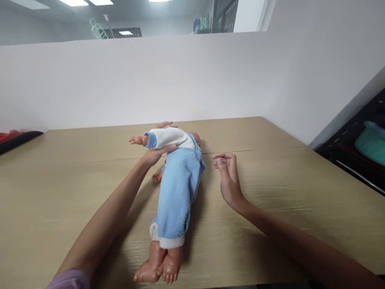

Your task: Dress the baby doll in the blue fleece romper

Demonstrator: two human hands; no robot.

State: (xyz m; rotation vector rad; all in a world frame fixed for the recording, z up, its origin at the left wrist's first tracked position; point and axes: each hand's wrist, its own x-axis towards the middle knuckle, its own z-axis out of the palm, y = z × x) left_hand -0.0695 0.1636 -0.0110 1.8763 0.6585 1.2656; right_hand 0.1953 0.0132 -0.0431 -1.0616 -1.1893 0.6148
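A baby doll (177, 192) in a light blue fleece suit with white cuffs lies on its side on the wooden table (285, 192), bare feet toward me, head mostly hidden at the far end. My left hand (158, 150) is closed around the doll's raised arm in its white sleeve, holding it up to the left. My right hand (228, 176) hovers just right of the doll's shoulder, fingers loosely curled and apart, holding nothing and not touching the doll.
A white partition wall (192, 80) stands behind the table. A black tray with red cloth (15, 138) sits at the far left edge. Dark shelving with teal fabric (371, 144) stands at the right.
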